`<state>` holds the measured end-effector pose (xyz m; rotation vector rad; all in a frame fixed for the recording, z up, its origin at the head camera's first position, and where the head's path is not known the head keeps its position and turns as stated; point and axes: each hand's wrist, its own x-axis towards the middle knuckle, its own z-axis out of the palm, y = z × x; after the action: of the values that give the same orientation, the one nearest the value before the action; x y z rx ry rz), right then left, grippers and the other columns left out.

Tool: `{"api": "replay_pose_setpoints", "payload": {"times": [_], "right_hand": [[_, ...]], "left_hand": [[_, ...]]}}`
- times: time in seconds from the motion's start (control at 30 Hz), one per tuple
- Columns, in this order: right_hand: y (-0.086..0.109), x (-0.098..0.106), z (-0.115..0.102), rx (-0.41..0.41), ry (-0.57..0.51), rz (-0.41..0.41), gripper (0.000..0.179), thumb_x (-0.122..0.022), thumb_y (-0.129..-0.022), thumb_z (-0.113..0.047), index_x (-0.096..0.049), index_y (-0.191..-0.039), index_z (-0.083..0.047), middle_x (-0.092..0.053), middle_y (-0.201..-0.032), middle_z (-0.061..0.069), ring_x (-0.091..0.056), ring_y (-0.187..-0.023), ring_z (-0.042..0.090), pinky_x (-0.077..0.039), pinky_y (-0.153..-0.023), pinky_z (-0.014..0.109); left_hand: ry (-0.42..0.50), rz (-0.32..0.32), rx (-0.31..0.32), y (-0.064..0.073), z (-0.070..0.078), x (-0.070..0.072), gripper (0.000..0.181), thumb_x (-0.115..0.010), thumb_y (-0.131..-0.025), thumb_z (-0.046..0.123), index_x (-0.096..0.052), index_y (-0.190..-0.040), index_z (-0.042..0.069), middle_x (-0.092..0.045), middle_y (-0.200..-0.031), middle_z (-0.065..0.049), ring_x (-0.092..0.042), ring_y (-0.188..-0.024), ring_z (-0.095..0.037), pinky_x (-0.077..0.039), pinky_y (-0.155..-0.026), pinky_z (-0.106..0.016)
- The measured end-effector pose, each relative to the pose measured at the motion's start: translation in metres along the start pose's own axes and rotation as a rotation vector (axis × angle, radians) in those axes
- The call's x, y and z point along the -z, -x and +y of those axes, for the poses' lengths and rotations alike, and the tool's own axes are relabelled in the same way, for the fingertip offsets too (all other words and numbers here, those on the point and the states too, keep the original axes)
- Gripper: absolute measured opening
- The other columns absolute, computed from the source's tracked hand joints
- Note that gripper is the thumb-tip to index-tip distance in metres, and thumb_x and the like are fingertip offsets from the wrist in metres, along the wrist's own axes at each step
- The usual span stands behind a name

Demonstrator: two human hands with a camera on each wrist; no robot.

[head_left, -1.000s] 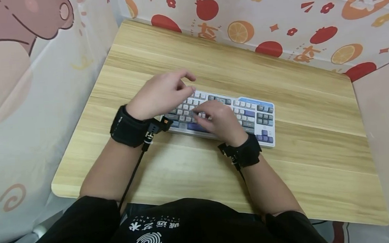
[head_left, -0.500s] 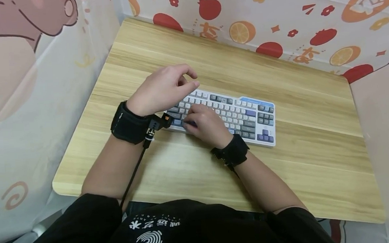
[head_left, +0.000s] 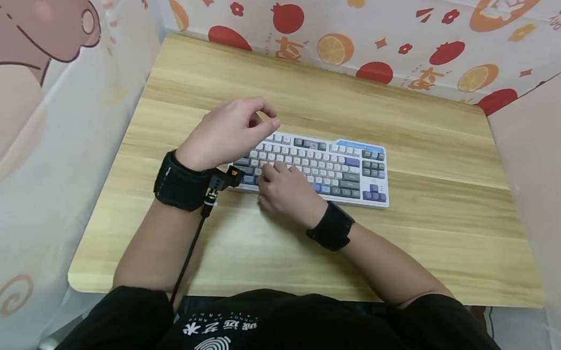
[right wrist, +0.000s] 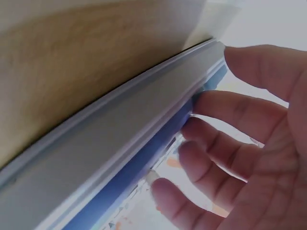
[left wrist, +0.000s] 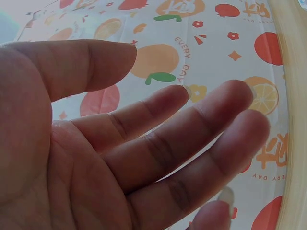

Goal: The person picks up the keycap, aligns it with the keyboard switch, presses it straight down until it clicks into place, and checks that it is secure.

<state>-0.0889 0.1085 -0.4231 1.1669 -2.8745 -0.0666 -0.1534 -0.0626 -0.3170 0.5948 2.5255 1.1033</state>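
Note:
A compact keyboard [head_left: 318, 164] with white, grey and purple keycaps lies on the wooden table. Over its upper left corner hovers my left hand [head_left: 229, 132], fingers loosely bent. The left wrist view shows that palm, the left hand [left wrist: 124, 153], with nothing in it. My right hand [head_left: 291, 193] is at the keyboard's lower left, fingers over the bottom key rows. In the right wrist view, the thumb of the right hand [right wrist: 249, 143] is by the keyboard's pale front side [right wrist: 105, 129], and the relaxed fingers are at the long purple key [right wrist: 139, 167]. No object shows between them.
The light wooden table [head_left: 433, 230] extends around the keyboard. A fruit-print curtain [head_left: 396, 23] hangs behind it, and another printed curtain [head_left: 81, 155] is at the left. A black cable [head_left: 191, 258] runs from the left wrist strap [head_left: 179, 181].
My right hand has moved left and down, from the keyboard's middle keys to its front left edge. Its thumb and fingers have spread from a closer pinch shape. The left hand stays nearly still.

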Motion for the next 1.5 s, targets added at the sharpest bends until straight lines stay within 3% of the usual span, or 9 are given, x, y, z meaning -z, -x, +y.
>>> {"api": "replay_pose_setpoints", "payload": {"times": [0.23,0.5,0.67,0.93,1.27,1.5], "right_hand": [[0.007,0.003,-0.012,-0.056,-0.032,-0.016,0.037,-0.060,-0.096,-0.033,-0.067,-0.124,-0.010,-0.061,-0.112,0.005,-0.054,-0.087,0.021,-0.049,-0.068,0.032],[0.015,0.004,-0.019,-0.131,-0.057,-0.014,0.041,-0.061,-0.095,-0.036,-0.064,-0.128,-0.012,-0.059,-0.113,0.004,-0.059,-0.096,0.021,-0.051,-0.076,0.036],[0.020,-0.002,-0.023,-0.140,-0.070,-0.021,0.043,-0.061,-0.096,-0.037,-0.063,-0.131,-0.012,-0.058,-0.113,0.004,-0.058,-0.091,0.020,-0.051,-0.075,0.035],[0.019,0.000,-0.019,-0.151,-0.051,0.013,0.042,-0.060,-0.096,-0.037,-0.064,-0.129,-0.012,-0.058,-0.113,0.004,-0.059,-0.091,0.020,-0.051,-0.075,0.035],[0.017,-0.001,-0.018,-0.169,-0.077,0.029,0.044,-0.060,-0.095,-0.043,-0.066,-0.127,-0.013,-0.058,-0.107,0.003,-0.053,-0.093,0.022,-0.047,-0.073,0.033],[0.024,-0.001,-0.018,-0.200,-0.088,-0.026,0.059,-0.061,-0.091,-0.054,-0.060,-0.135,-0.014,-0.056,-0.114,0.003,-0.049,-0.099,0.023,-0.045,-0.081,0.040]], "left_hand": [[0.014,0.007,-0.015,0.011,0.004,0.008,0.036,-0.050,-0.101,0.040,-0.063,-0.123,0.015,-0.069,-0.100,-0.004,-0.061,-0.088,-0.020,-0.049,-0.072,-0.036],[0.027,0.019,-0.042,0.020,0.014,0.013,0.037,-0.052,-0.100,0.043,-0.062,-0.123,0.017,-0.069,-0.099,-0.002,-0.061,-0.086,-0.019,-0.048,-0.072,-0.036],[0.031,0.017,-0.026,0.023,0.013,0.009,0.037,-0.053,-0.099,0.046,-0.062,-0.122,0.020,-0.069,-0.099,-0.001,-0.061,-0.086,-0.019,-0.048,-0.073,-0.036],[0.029,0.042,-0.043,0.024,0.019,0.016,0.039,-0.052,-0.098,0.051,-0.063,-0.122,0.021,-0.069,-0.104,-0.002,-0.062,-0.092,-0.019,-0.048,-0.077,-0.039],[0.012,0.035,-0.028,0.013,0.014,0.015,0.040,-0.051,-0.098,0.050,-0.064,-0.121,0.020,-0.070,-0.104,-0.003,-0.062,-0.091,-0.020,-0.048,-0.076,-0.039],[0.005,0.015,-0.008,0.003,0.007,0.008,0.042,-0.051,-0.099,0.051,-0.062,-0.122,0.018,-0.069,-0.103,-0.003,-0.062,-0.091,-0.020,-0.049,-0.077,-0.039]]}}
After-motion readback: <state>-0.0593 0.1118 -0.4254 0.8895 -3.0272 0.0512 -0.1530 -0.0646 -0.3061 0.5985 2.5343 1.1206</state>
